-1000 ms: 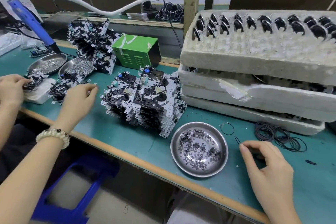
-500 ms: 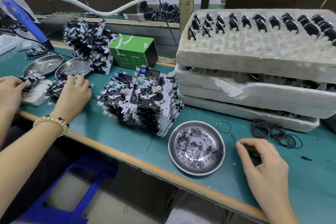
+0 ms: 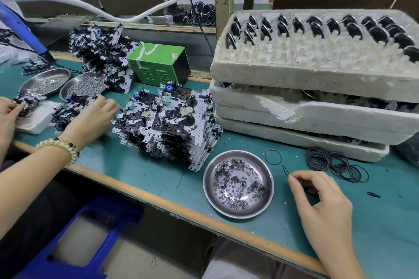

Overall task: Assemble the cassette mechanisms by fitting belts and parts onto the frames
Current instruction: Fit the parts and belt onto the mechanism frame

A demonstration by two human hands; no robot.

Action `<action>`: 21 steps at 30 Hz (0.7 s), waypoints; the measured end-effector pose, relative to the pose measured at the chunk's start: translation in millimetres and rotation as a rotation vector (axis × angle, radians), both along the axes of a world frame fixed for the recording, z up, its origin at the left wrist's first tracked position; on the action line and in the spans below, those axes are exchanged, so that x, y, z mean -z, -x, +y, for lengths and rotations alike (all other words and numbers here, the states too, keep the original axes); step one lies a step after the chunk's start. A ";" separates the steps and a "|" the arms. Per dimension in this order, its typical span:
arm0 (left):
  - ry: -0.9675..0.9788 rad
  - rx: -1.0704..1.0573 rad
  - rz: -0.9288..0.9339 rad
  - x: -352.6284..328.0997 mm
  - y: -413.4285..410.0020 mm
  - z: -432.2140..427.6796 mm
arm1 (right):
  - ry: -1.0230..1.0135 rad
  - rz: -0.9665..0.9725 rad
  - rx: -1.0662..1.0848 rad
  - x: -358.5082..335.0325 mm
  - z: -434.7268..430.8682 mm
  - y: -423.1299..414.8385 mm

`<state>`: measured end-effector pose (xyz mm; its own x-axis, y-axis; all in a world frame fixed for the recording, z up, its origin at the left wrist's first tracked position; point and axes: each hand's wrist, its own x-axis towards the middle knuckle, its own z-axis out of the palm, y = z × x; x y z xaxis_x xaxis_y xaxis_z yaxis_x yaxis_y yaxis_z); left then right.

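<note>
Head view: right hand (image 3: pixel 322 201) fingers (image 3: pixel 293 181) pinch one belt (image 3: pixel 285 170), left hand (image 3: pixel 93 118) unclear, three dishes (image 3: pixel 238 152).

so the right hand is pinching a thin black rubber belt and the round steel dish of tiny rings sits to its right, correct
Not quite. The head view shows the round steel dish of tiny rings on the left of the right hand, not on its right. The rest holds: the hand does pinch a thin black rubber belt.
</note>
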<state>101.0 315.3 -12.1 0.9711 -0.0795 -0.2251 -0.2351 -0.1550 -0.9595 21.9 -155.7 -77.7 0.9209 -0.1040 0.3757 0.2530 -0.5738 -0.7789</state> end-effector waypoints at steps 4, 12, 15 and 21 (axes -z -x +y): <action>0.213 0.003 -0.096 6.7 4.5 -10.2 | 0.005 -0.003 -0.007 0.0 0.0 0.2; 1.219 -0.042 -0.603 4.6 9.9 -11.6 | -0.042 0.008 0.001 -1.4 -1.9 1.1; 1.507 -0.366 -0.875 -6.2 6.3 16.3 | -0.044 0.012 -0.002 -1.6 -1.9 1.2; 2.239 -1.028 -0.756 1.3 -3.3 61.7 | -0.036 0.013 -0.008 -0.7 -2.0 0.2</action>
<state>104.3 377.0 -13.4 0.6906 0.6624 -0.2905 0.5958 -0.2933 0.7477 21.8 -157.7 -77.0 0.9265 -0.1099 0.3599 0.2473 -0.5433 -0.8023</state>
